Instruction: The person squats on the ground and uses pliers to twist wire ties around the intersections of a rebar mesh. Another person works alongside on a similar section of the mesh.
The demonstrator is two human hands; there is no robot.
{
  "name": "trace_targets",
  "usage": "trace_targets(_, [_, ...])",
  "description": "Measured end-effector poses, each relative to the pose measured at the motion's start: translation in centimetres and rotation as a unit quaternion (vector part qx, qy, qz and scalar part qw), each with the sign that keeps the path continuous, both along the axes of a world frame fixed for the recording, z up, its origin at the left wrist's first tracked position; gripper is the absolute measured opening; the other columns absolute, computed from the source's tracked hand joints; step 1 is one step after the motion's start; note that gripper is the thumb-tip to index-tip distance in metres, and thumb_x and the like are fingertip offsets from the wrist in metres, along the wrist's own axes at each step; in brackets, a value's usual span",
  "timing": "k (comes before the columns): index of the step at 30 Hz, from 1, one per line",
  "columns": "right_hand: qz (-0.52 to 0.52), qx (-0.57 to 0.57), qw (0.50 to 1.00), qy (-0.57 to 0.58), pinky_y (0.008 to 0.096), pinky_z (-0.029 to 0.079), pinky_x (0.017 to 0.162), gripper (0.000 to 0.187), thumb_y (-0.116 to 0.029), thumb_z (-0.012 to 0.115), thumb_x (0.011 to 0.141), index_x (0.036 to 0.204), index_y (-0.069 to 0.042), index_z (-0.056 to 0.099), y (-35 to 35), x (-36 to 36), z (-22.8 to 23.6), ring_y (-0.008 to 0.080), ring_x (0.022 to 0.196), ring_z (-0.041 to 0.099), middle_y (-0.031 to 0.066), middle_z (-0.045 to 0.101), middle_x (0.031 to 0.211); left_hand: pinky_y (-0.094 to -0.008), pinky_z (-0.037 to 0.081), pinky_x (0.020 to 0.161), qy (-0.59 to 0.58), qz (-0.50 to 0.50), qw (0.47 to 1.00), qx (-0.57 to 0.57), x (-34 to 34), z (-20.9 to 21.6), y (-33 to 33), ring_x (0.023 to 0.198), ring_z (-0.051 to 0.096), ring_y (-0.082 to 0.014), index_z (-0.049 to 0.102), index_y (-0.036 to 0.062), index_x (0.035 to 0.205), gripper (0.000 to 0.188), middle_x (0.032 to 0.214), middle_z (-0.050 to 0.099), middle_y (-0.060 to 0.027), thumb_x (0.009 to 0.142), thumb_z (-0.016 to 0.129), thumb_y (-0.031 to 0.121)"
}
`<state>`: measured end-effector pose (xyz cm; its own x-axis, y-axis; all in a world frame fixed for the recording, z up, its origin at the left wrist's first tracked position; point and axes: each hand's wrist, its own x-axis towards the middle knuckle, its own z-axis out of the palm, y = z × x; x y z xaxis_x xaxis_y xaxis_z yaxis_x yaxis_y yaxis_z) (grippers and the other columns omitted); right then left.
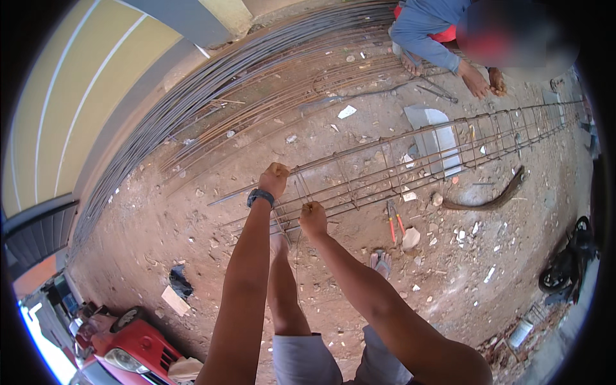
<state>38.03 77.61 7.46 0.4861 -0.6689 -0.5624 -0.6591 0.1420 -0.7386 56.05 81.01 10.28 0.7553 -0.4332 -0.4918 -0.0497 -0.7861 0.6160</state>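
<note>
A long cage of rusty steel rebar (359, 154) stretches from below my hands toward the far right, its bars joined by square stirrups. My left hand (274, 179), a dark watch on its wrist, is closed at the top bar, by the upper end of a stirrup (303, 186). At that stirrup's lower end, nearer me, my right hand (313, 219) is closed with its fingers pinched. My fingers partly hide the grip points. A thin wire (297, 263) hangs below the right hand. Pliers with red-orange handles (394, 221) lie on the ground beside the cage.
Loose rebar (212, 83) lies in a long bundle along the wall. A co-worker (427, 29) crouches at the far right, hands near the ground. Stone chips, a curved brown strip (491, 199) and a pale slab (433, 138) lie about. A red vehicle (138, 343) and a motorcycle (564, 263) stand nearby.
</note>
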Motion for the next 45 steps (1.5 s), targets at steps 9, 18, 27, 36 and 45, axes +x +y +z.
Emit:
trace_targets(9, [-0.034, -0.075, 0.994, 0.075, 0.0427, 0.050, 0.058, 0.018, -0.018, 0.054, 0.097, 0.092, 0.000, 0.055, -1.0, 6.7, 4.0, 0.0293, 0.058, 0.065, 0.0160, 0.065, 0.068, -0.0357, 0.054, 0.084, 0.476, -0.050, 0.872, -0.099, 5.0, -4.7, 0.7, 0.097, 0.070, -0.0235, 0.064, 0.0032, 0.121, 0.038, 0.104, 0.073, -0.0086, 0.097, 0.062, 0.032])
trace_targets(18, [-0.221, 0.021, 0.972, 0.074, 0.0399, 0.051, 0.053, 0.017, -0.020, 0.053, 0.100, 0.100, -0.004, 0.048, -0.2, 10.4, 5.6, 0.0255, 0.057, 0.067, 0.0153, 0.068, 0.069, -0.0288, 0.054, 0.076, 0.596, -0.054, 0.798, -0.071, 6.5, -4.3, -0.7, 0.091, 0.069, -0.0160, 0.067, 0.0056, 0.103, 0.024, 0.099, 0.073, -0.0075, 0.093, 0.069, 0.027])
trace_targets(27, [0.149, -0.100, 0.943, 0.280, 0.0492, 0.055, 0.070, 0.017, -0.023, 0.062, 0.091, 0.096, -0.007, 0.061, -8.4, 13.4, 9.4, 0.0380, 0.076, 0.070, 0.0201, 0.070, 0.079, -0.0238, 0.051, 0.066, 0.562, -0.046, 0.822, -0.077, 6.9, -3.6, -1.1, 0.077, 0.065, -0.0106, 0.067, 0.0038, 0.097, 0.027, 0.087, 0.071, -0.0049, 0.091, 0.074, 0.029])
trace_targets(36, [0.446, -0.021, 0.870, 0.210, 0.0448, 0.052, 0.074, 0.013, -0.016, 0.060, 0.087, 0.092, -0.004, 0.063, -12.7, 19.2, 6.0, 0.0350, 0.084, 0.066, 0.0187, 0.067, 0.088, -0.0234, 0.046, 0.057, 0.599, -0.041, 0.792, -0.109, 6.6, -4.5, -1.1, 0.070, 0.062, -0.0111, 0.065, -0.0014, 0.092, 0.018, 0.083, 0.069, -0.0088, 0.091, 0.071, 0.015])
trace_targets(45, [0.092, -0.178, 0.979, -0.025, 0.0434, 0.049, 0.068, 0.004, 0.000, 0.054, 0.088, 0.091, -0.002, 0.055, -6.7, 10.9, 7.1, 0.0347, 0.079, 0.059, 0.0156, 0.060, 0.083, -0.0269, 0.056, 0.063, 0.619, -0.013, 0.775, -0.128, 7.0, -3.8, -1.3, 0.072, 0.068, -0.0142, 0.067, -0.0013, 0.091, 0.014, 0.085, 0.071, -0.0106, 0.085, 0.075, 0.008])
